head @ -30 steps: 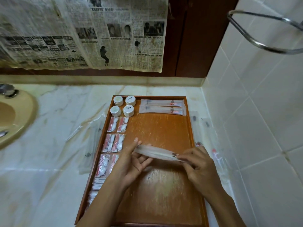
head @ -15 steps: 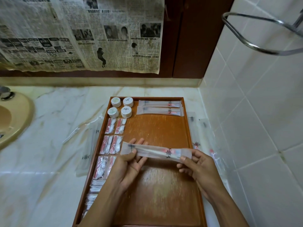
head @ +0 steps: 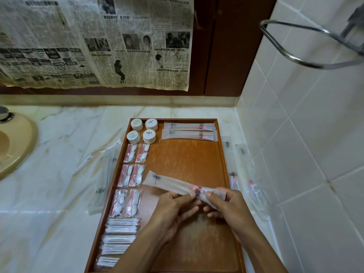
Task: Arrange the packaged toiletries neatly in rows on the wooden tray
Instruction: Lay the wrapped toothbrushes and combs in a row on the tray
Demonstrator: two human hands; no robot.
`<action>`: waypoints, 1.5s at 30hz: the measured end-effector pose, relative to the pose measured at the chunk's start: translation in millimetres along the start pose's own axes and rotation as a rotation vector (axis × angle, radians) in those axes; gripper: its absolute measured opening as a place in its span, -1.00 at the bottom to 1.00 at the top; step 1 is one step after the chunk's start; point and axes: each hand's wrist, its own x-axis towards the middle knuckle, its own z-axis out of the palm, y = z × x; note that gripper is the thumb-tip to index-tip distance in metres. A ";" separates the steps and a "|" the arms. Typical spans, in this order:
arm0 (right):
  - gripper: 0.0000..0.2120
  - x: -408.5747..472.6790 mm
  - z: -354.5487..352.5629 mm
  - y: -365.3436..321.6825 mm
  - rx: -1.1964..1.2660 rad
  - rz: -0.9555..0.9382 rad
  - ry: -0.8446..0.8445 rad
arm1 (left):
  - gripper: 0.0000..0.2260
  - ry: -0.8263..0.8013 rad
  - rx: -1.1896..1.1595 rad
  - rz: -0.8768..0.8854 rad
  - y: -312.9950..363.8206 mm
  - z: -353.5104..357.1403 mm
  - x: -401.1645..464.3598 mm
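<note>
Both hands are holding one long frosted packet above the middle of the wooden tray. The left hand is pinching it near the printed logo, and the right hand is gripping the right end, so each grip is grasping the packet, not released. The packet is hanging tilted, its left end higher and farther away, clear of the tray floor.

Two matching packets are already lying side by side along the far edge, right of the four round tins. Small sachets and thin white packs are filling the left column.

The likely step is laying this packet as a third row just below those two. Doing it well means levelling it first, keeping the logo on the same side, setting it parallel and just beside the second packet, then sliding the ends flush. More packets seem to be waiting on the desk to the right of the tray, though the view there is blurry.
</note>
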 end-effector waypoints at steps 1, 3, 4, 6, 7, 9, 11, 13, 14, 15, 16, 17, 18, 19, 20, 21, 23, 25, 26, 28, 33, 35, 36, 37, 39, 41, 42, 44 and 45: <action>-0.87 0.4 -0.5 -0.5 -0.013 0.001 -0.003 | -0.87 0.010 0.007 0.011 -1.1 1.2 0.3; -0.87 0.5 -1.0 -1.9 -0.016 -0.003 -0.010 | -0.91 0.021 0.020 0.041 -1.9 2.4 1.5; -0.86 0.3 -0.7 -3.0 -0.008 -0.007 -0.007 | -0.91 0.016 0.028 0.053 -1.5 2.7 2.3; -0.83 -0.2 -0.3 -4.5 -0.015 -0.026 0.019 | -0.88 -0.001 0.049 0.067 -0.5 3.4 2.6; -0.83 0.2 -0.6 -4.8 -0.047 -0.042 0.038 | -0.88 -0.006 0.056 0.070 0.0 3.4 2.6; -0.85 1.8 -1.7 -4.0 -0.121 -0.074 0.051 | -0.87 -0.002 0.058 0.071 0.8 3.2 2.8; -0.87 3.0 -2.9 -2.9 -0.145 -0.095 0.039 | -0.87 0.009 0.049 0.067 0.8 3.2 4.1; -0.87 2.8 -3.4 -2.9 -0.166 -0.114 0.024 | -0.91 0.015 0.041 0.061 0.6 4.1 5.2; -0.87 2.7 -3.4 -3.1 -0.178 -0.123 0.019 | -0.93 0.017 0.043 0.060 0.5 4.5 5.8; -0.87 2.7 -3.3 -3.2 -0.187 -0.130 0.018 | -0.94 0.014 0.045 0.059 0.1 4.6 6.7; -0.86 2.8 -3.1 -3.1 -0.195 -0.135 0.020 | -0.94 0.005 0.045 0.058 -0.2 4.8 7.3; -0.86 3.1 -3.2 -2.8 -0.201 -0.138 0.025 | -0.94 -0.012 0.047 0.057 -0.3 5.1 7.6; -0.86 3.5 -3.5 -2.5 -0.205 -0.140 0.032 | -0.93 -0.037 0.056 0.060 -0.3 5.6 7.6; -0.88 4.0 -4.1 -2.1 -0.213 -0.141 0.042 | -0.91 -0.061 0.072 0.066 -0.2 6.2 7.4; -0.89 4.3 -4.8 -1.4 -0.224 -0.143 0.050 | -0.88 -0.077 0.089 0.072 -0.1 7.1 7.2; -0.91 4.4 -5.3 -0.8 -0.236 -0.143 0.052 | -0.84 -0.075 0.102 0.079 -0.1 8.2 7.0; -0.92 4.3 -4.9 0.1 -0.245 -0.130 0.031 | -0.80 -0.034 0.117 0.104 -1.4 9.4 7.7; -0.93 4.1 -3.4 0.8 -0.245 -0.109 0.011 | -0.83 0.009 0.120 0.128 -3.6 9.4 9.3; -0.93 4.1 -2.6 1.3 -0.239 -0.102 0.013 | -0.85 0.020 0.120 0.138 -4.1 9.4 9.8; -0.93 4.3 -1.9 2.4 -0.200 -0.078 0.038 | -0.86 0.033 0.125 0.159 -4.1 9.2 11.0; -0.85 6.0 -3.3 3.5 -0.163 0.003 0.013 | -0.73 0.101 0.110 0.196 -0.4 8.4 13.3; -0.83 6.0 -4.3 3.1 -0.114 0.028 -0.011 | -0.70 0.100 0.073 0.187 0.4 7.7 14.3; -0.83 5.8 -4.5 2.9 -0.082 0.039 -0.017 | -0.70 0.082 0.061 0.186 1.0 7.2 14.5; -0.83 5.6 -4.6 2.7 -0.050 0.049 -0.021 | -0.70 0.061 0.056 0.189 1.7 6.8 14.5; -0.88 5.2 -4.4 2.3 -0.012 0.055 -0.029 | -0.73 0.032 0.062 0.199 2.4 6.2 13.9; -0.95 5.5 -4.0 2.6 -0.025 0.050 -0.038 | -0.77 0.021 0.077 0.206 2.6 5.1 12.5; -0.96 5.7 -4.2 2.8 -0.039 0.050 -0.039 | -0.79 0.017 0.078 0.207 3.5 4.5 11.9; -0.94 6.0 -5.6 3.6 -0.069 0.055 -0.036 | -0.81 0.017 0.046 0.212 9.0 3.0 12.3; -0.94 6.1 -6.9 4.0 -0.082 0.060 -0.034 | -0.78 0.032 0.011 0.218 14.0 1.8 13.0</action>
